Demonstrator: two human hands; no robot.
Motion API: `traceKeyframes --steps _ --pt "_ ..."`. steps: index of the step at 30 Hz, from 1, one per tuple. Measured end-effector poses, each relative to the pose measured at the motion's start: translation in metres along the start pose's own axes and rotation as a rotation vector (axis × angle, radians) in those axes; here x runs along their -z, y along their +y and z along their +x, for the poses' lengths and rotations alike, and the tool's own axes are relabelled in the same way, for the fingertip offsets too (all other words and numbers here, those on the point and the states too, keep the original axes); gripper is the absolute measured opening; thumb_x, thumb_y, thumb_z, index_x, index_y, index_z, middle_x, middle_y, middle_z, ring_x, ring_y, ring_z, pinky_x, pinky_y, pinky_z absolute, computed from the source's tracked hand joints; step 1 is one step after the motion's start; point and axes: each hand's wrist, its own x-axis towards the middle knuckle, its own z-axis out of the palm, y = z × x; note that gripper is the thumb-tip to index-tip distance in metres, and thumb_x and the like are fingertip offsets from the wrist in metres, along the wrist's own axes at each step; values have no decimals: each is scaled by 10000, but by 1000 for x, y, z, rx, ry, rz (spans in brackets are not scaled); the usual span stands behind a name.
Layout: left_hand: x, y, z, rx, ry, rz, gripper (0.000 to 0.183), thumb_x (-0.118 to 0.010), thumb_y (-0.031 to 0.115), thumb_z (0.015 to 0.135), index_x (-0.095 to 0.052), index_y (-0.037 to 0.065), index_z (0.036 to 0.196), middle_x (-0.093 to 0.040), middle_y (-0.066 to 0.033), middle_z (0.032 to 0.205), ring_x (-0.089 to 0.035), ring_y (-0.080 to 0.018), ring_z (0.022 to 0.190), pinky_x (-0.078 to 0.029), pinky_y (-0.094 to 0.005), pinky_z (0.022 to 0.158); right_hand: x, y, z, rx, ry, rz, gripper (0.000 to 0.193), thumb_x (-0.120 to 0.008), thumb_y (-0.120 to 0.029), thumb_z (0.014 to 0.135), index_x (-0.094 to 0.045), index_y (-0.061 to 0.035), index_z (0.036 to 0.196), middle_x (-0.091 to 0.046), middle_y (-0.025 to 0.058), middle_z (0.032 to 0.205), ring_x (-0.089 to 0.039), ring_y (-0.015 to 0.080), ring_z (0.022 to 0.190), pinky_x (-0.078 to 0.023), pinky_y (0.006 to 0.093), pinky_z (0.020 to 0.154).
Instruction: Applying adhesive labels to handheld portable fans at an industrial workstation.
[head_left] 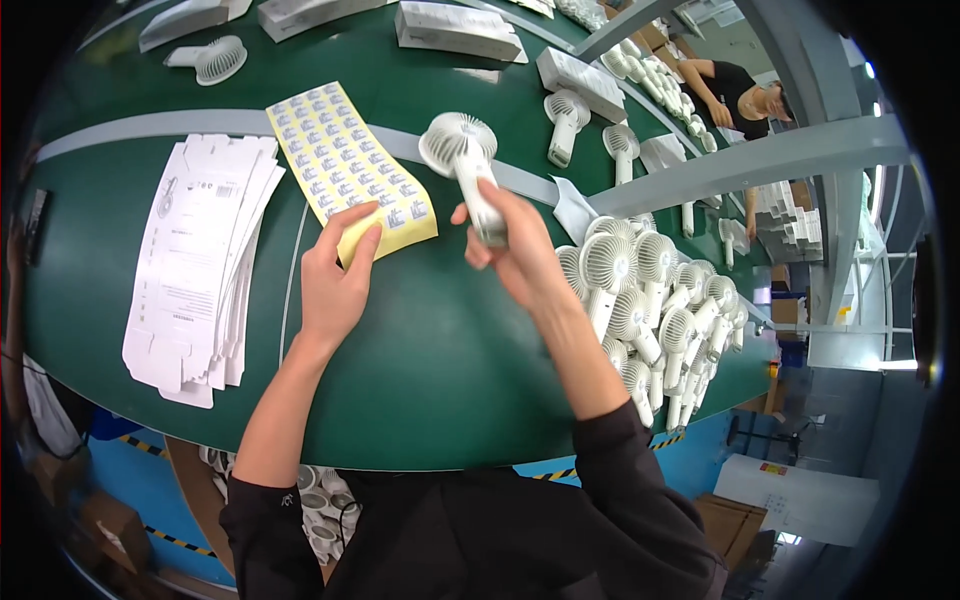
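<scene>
Fan [474, 178] sits gripped in right hand [518, 240], left hand [335, 275] pinching sticker sheet [350, 160] at near edge, tabletop [430, 370] spreading between forearms [283, 395].

Here the right hand [515, 240] hides part of the held white fan [462, 148], whose handle end smears into blur! The left hand [335, 275] masks a near stretch of the yellow label sheet [345, 150], its print too tiny to read, while heaped fans [655, 300] on the right cover one another's handles.
</scene>
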Motion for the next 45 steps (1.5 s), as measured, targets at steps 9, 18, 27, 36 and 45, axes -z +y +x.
traceKeyframes --steps 9,18,27,36,45 --pt "-2 1 0 -81 4 -2 256 -642 107 1011 -671 44 1257 -747 -109 989 -628 -91 752 -477 -251 658 11 -37 107 223 265 -235 617 -730 -204 948 -441 102 1400 -606 217 1216 -710 235 916 -576 343 846" --pt "-2 0 -2 -4 -75 -27 260 -641 99 1005 -668 45 1258 -755 -97 958 -605 -78 694 -459 -252 623 51 -19 144 426 556 -787 454 -715 -293 935 -660 82 1185 -714 199 1128 -705 269 974 -525 364 897" --pt "-1 1 2 -35 -54 0 264 -644 102 999 -662 33 1254 -761 -142 993 -689 -149 774 -513 -287 693 83 -38 247 115 610 -721 528 -780 -327 862 -664 65 1197 -710 216 1143 -711 339 1011 -552 461 858" --pt "1 3 1 6 -100 -5 260 -639 87 998 -654 19 1249 -763 -156 987 -713 -175 803 -527 -298 723 92 -48 233 71 374 -593 480 -795 -200 855 -637 80 1212 -691 148 1077 -679 231 897 -516 402 743" --pt "0 -2 3 -18 -70 -41 244 -655 120 988 -668 25 1212 -757 -211 994 -760 -322 890 -566 -362 766 48 -69 227 821 942 -1634 435 -730 -315 889 -632 42 1116 -598 286 1157 -574 431 1136 -468 514 941"
